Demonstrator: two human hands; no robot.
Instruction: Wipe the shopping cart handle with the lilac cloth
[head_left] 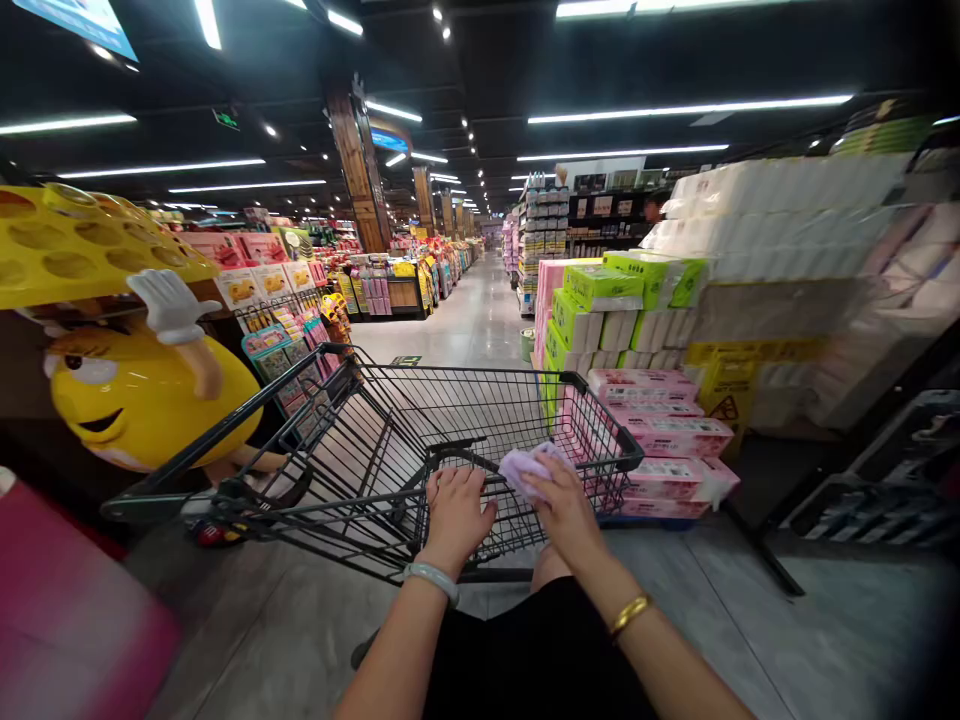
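Observation:
A black wire shopping cart [315,420] stands in front of me in a store aisle, and its basket shows no goods. My left hand [454,510] is closed over the cart's handle. My right hand [559,505] is closed on a crumpled pale purple cloth or tissue [525,466], pressing it against the handle just right of the left hand. A light bangle sits on my left wrist and a gold bangle on my right.
A large yellow candy mascot figure [142,395] under a yellow tray display stands close on the left. Stacked pink tissue packs [667,440] and green and white paper goods [622,300] crowd the right. The tiled aisle [465,320] runs straight ahead.

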